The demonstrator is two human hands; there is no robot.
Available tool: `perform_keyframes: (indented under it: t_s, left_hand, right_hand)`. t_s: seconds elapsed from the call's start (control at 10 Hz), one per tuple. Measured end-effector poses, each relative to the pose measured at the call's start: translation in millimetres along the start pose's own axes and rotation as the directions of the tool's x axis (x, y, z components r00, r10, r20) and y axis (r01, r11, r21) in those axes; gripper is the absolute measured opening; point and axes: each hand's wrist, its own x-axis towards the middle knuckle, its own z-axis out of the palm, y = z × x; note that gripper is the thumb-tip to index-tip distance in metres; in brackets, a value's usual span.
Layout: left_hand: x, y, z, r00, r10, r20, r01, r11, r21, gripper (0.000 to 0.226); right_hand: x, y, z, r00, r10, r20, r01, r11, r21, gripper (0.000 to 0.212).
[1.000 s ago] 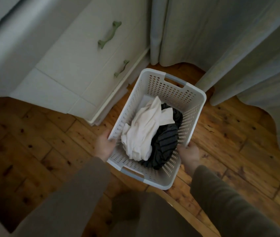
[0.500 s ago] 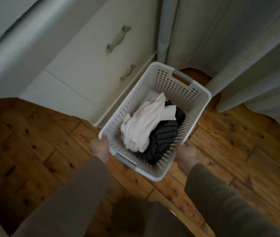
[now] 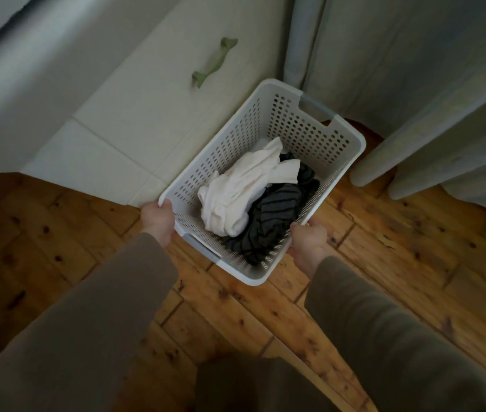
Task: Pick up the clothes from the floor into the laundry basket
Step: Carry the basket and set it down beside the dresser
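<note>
A white perforated laundry basket [image 3: 301, 126] is held over the wooden floor, between the dresser and the curtains. Inside it lie a crumpled white garment [image 3: 241, 188] and a dark striped garment [image 3: 277, 218], partly under the white one. My left hand [image 3: 158, 221] grips the basket's near left rim. My right hand [image 3: 308, 242] grips the near right rim. Both arms are in brown sleeves. No clothes show on the floor in view.
A white dresser [image 3: 135, 126] with a green drawer handle [image 3: 213, 62] stands to the left, close to the basket. Grey curtains [image 3: 414, 93] hang at the back right, reaching the floor. Wooden floorboards [image 3: 399, 263] stretch right and left of my arms.
The basket has come up off the floor and moved toward the dresser and curtains. Both hands have shifted to its near corners and keep their hold.
</note>
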Motion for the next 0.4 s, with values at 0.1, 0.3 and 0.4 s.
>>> perform_keyframes:
  t_s: [0.1,0.3,0.4]
  left_hand:
    - [2,0,0,1.0,0.005,0.004,-0.005,1.0,0.011,0.038]
    - [-8,0,0,0.998,0.049,-0.036,-0.045,0.991,0.123,0.041]
    - [-41,-3,1,0.99,0.131,-0.041,-0.118,0.964,0.24,0.043]
  right_hand:
    - [1,-1,3,1.0,0.006,0.002,-0.006,1.0,-0.009,0.035]
    - [-6,-3,-12,0.989,-0.003,0.149,0.004,1.0,-0.012,0.036]
    - [-26,7,-33,0.98,0.05,0.19,-0.029,0.993,-0.113,0.044]
